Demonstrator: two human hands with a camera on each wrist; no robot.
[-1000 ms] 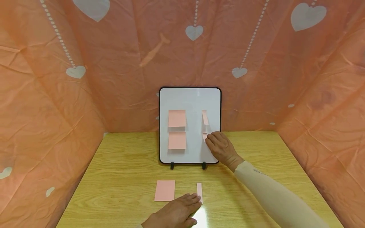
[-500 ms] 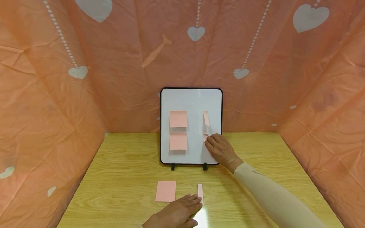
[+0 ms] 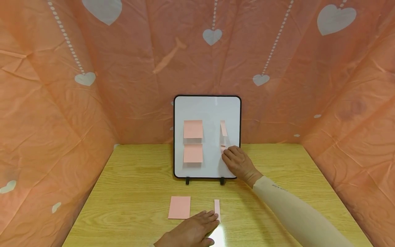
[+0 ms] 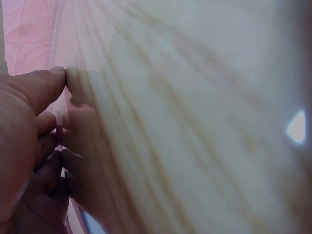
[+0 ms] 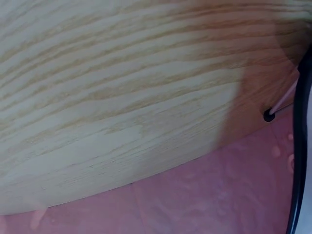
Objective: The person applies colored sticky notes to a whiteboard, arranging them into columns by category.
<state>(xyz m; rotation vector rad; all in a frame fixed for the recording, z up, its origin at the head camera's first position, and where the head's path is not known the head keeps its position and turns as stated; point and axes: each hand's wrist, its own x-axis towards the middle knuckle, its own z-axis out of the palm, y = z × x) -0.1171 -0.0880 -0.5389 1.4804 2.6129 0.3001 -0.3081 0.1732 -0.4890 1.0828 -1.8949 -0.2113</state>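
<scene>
In the head view my right hand [image 3: 239,162] has curled fingers at the lower right of an upright whiteboard [image 3: 212,109]. It pinches a narrow pink sticky note [image 3: 223,149], whose lower part is hidden behind the fingers. Another narrow sticky note [image 3: 223,128] hangs above it. On the board's left side are two square pink sticky notes, an upper one [image 3: 193,129] and a lower one [image 3: 193,153]. My left hand [image 3: 191,228] lies with straight fingers on the table, fingertips touching a narrow sticky note pad [image 3: 217,205]. The right wrist view does not show the hand.
A square pink sticky note pad [image 3: 179,207] lies on the wooden table [image 3: 132,181], left of the narrow pad. Black feet [image 3: 187,180] support the whiteboard. Orange cloth [image 3: 139,113] with white hearts encloses the table's back and sides.
The head view has shifted slightly. Against the board, my right hand has slid down a little at the lower narrow sticky note. My left hand stays on the narrow pad.
</scene>
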